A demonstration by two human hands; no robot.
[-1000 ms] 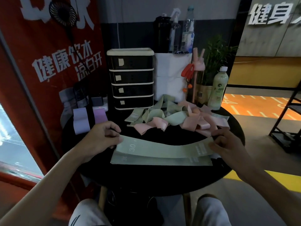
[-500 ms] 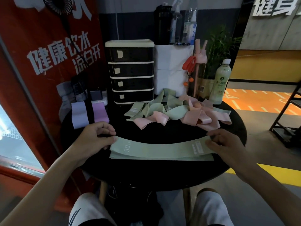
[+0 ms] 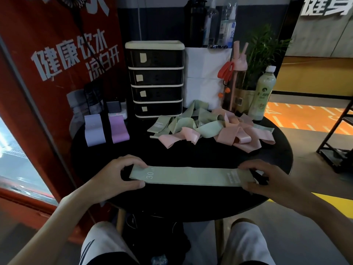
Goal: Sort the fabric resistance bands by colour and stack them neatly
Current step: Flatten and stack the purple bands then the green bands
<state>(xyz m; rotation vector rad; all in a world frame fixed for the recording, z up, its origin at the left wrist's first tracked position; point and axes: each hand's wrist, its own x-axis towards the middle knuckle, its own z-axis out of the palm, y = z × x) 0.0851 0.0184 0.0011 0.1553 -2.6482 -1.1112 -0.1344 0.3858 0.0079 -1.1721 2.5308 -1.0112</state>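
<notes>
A bare strip crosses the round black table [image 3: 191, 153] between the flat mint-green fabric band [image 3: 191, 175] at its near edge and the tangled heap of green and pink bands [image 3: 210, 131]. A black four-drawer plastic cabinet [image 3: 155, 79] blocks the far edge.

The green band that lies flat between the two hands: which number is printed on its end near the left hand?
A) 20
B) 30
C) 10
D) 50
B: the green band carries a white "30" at the end that is by the left hand.
</notes>
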